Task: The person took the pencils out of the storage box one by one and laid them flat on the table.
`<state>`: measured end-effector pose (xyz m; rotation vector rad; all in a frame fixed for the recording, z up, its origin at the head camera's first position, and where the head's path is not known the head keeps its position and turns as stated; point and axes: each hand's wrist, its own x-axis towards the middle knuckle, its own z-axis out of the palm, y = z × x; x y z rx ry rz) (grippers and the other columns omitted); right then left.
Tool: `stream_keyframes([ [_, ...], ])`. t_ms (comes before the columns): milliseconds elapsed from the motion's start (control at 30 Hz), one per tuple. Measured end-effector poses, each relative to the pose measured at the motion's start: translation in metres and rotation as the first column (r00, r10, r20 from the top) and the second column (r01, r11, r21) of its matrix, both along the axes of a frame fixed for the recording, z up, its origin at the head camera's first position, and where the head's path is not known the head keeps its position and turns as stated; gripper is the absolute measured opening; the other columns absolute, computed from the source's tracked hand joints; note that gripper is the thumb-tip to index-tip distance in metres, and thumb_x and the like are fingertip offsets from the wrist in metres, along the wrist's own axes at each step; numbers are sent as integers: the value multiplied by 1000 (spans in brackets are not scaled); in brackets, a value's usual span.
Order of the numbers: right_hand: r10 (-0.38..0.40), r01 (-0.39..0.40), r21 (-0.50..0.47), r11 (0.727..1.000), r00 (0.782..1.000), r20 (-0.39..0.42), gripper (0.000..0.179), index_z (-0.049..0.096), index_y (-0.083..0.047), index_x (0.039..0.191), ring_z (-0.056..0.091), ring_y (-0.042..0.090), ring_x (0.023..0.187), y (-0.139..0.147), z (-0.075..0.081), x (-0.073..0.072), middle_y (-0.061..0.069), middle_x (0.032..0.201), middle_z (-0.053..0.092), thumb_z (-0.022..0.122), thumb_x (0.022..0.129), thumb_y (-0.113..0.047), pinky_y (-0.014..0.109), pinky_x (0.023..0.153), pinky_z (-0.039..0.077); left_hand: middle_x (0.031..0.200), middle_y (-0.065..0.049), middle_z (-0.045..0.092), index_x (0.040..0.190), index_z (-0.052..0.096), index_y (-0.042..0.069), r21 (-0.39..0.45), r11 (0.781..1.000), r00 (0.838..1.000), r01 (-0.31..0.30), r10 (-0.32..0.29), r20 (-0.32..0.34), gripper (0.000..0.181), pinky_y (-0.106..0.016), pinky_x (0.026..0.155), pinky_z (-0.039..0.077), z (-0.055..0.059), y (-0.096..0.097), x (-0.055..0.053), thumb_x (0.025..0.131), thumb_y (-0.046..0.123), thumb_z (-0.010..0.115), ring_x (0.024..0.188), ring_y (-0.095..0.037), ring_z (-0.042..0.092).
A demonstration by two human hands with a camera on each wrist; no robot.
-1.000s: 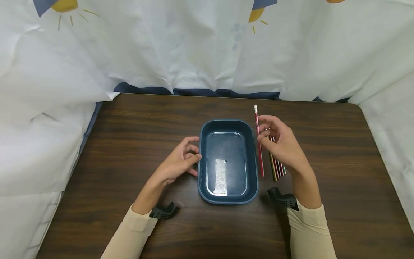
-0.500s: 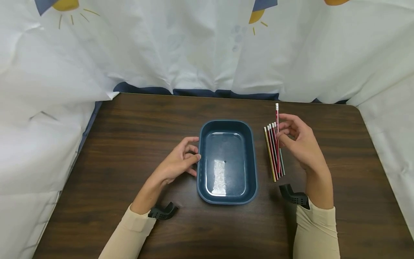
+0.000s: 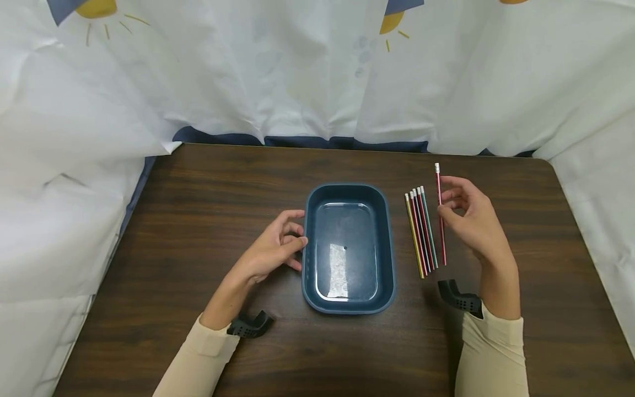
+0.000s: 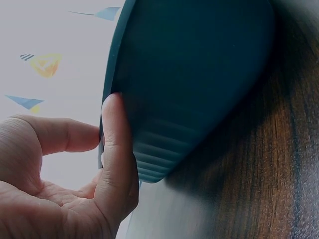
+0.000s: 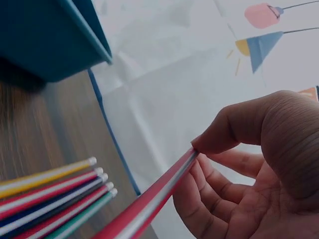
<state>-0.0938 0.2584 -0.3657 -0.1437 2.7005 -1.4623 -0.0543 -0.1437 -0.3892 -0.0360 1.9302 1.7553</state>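
A blue rectangular plastic tray [image 3: 346, 309] stands mid-table with nothing inside it. At its left rim is my left hand [image 3: 275, 245]; in the left wrist view the thumb and a finger [image 4: 115, 134] pinch the rim. My right hand [image 3: 468, 220] pinches a red-and-white striped pencil [image 3: 441, 231] with a white eraser end, between thumb and fingertips. Just left of that pencil, several striped pencils [image 3: 421, 231] lie side by side, yellow, red, dark blue and green, their white eraser ends toward the far edge. The right wrist view shows the held pencil [image 5: 154, 194] apart from the row.
The dark wood-grain table [image 3: 223, 176] extends to both sides. White curtains [image 3: 307, 71] with printed sun and flag shapes hang behind its far edge and along the sides. Black camera mounts [image 3: 250, 324] sit on both wrists.
My right hand has carried the red pencil rightward, from beside the tray, over the row, to the row's right side. The left hand has stayed at the tray's rim.
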Motion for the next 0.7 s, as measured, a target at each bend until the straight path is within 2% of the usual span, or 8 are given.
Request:
stream_keyframes([
  [200, -4, 3, 63, 998, 1000, 8, 57, 46, -6, 157, 57, -3, 90, 6, -5, -2, 11, 119, 58, 60, 101, -5, 18, 59, 48, 126, -19, 48, 160, 30, 10, 3, 1000, 1000, -4, 4, 1, 66, -38, 62, 69, -1, -1, 0, 102, 3, 59, 89, -21, 62],
  [367, -20, 18, 60, 998, 999, 30, 58, 45, -6, 157, 56, -2, 92, 10, -12, -3, 12, 121, 57, 59, 101, -5, 19, 59, 49, 126, -19, 48, 160, 29, 9, 1, 1000, 1000, -2, 2, -1, 65, -38, 62, 69, 0, -2, 1, 102, 3, 59, 88, -21, 62],
  [700, -40, 34, 124, 992, 998, 43, 64, 42, -7, 159, 56, -2, 88, 14, -22, -8, 22, 123, 59, 60, 98, -3, 18, 61, 50, 126, -19, 48, 160, 30, 9, -3, 1000, 1000, -5, 5, -2, 65, -39, 63, 69, -1, -3, 2, 103, 3, 59, 89, -21, 62],
])
